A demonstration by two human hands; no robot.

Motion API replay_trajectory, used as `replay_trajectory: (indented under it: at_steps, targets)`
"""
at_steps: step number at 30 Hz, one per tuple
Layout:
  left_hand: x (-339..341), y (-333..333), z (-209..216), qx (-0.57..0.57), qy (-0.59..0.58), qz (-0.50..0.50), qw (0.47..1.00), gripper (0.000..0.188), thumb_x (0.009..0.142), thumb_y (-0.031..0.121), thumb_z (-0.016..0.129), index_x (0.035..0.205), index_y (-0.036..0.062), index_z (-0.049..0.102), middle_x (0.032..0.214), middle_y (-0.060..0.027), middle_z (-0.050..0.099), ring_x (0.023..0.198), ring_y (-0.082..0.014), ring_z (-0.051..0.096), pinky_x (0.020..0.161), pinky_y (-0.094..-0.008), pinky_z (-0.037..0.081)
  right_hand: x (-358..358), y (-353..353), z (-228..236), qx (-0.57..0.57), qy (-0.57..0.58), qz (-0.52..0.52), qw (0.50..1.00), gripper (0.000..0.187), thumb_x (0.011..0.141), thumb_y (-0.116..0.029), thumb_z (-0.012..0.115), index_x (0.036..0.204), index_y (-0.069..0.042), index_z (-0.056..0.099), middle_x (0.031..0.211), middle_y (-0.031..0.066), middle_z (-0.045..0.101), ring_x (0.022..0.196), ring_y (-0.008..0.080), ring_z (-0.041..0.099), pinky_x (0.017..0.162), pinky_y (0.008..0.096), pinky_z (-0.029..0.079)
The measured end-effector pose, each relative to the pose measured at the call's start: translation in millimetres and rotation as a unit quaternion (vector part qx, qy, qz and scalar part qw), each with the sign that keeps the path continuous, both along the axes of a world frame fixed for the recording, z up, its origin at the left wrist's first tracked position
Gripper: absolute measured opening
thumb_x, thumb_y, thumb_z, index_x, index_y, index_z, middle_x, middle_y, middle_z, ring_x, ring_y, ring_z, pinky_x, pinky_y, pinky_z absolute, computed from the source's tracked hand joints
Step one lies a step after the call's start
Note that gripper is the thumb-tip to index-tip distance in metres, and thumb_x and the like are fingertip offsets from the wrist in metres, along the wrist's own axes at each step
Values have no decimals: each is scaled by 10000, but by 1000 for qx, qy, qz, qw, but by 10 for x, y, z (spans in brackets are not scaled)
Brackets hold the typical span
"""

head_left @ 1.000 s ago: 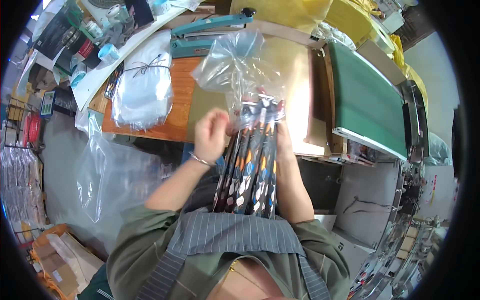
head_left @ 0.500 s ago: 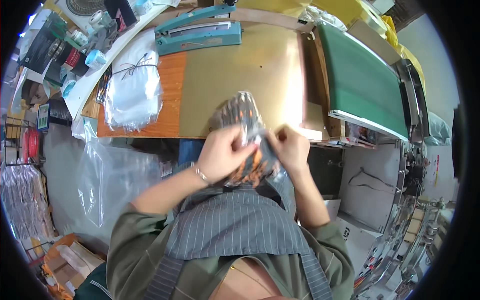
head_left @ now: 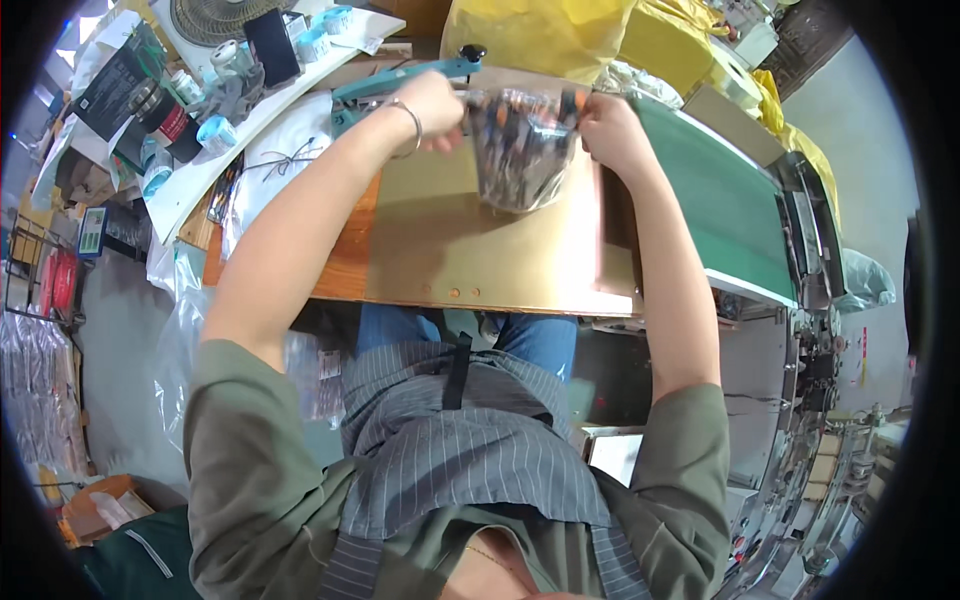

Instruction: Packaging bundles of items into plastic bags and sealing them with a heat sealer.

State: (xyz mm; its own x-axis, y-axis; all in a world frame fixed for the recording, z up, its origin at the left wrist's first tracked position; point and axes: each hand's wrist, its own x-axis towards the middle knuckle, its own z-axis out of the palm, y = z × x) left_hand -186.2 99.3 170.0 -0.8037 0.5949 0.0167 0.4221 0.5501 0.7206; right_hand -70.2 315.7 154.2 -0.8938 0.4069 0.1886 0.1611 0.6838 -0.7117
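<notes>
A clear plastic bag (head_left: 525,155) packed with dark and orange pieces, too blurred to name, hangs upright over the tan board (head_left: 430,255) on the workbench. Its top edge spans the gap between my two hands. My left hand (head_left: 432,110), a bracelet at its wrist, is curled closed at the bag's upper left corner. At the upper right corner, my right hand (head_left: 612,130) pinches the plastic with closed fingers. A teal hand-lever sealer (head_left: 385,82) lies just behind my left hand, partly covered by it.
Tied clear plastic sleeves (head_left: 275,160) lie left of my left forearm. A white shelf (head_left: 205,165) with jars and a phone stands at far left. On the right is a green conveyor belt (head_left: 705,175). Yellow plastic sheeting (head_left: 540,40) covers things at the back.
Both hands have moved forward and apart, from close to my apron to the far part of the bench. The bag has gone with them and now hangs spread between them.
</notes>
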Motion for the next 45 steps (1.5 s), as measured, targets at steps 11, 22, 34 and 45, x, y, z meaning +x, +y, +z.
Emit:
replay_trajectory:
  at_steps: [11,22,34,45]
  targets:
    - [237,-78,212,45,34,-90,994,224,853,124,537,925,-48,662,564,-67,604,483,-104,553,483,-275,444,290,108,134,-168,73,46,982,115,806,-111,621,816,-10,567,586,7,525,485,73,470,437,212,373]
    - [565,-296,580,158,-137,-209,955,184,867,96,577,913,-57,667,585,-15,588,501,-56,514,496,-211,415,346,-402,394,265,141,217,929,562,767,-259,718,1214,-30,466,1044,128,593,946,217,579,790,339,467]
    - [-132,-325,-1353,263,-361,11,894,302,671,126,801,899,-32,680,843,-79,683,724,-119,628,671,-270,507,-1347,-208,-745,97,117,-27,988,325,860,-323,609,840,2,621,677,157,619,650,290,608,625,365,472]
    - [-1286,-578,-1740,206,-466,178,842,355,712,123,760,994,-51,636,903,-103,671,728,-191,656,646,-333,540,-2319,-560,-369,265,64,-60,960,304,810,-373,594,784,-71,618,789,150,636,761,331,627,668,425,497]
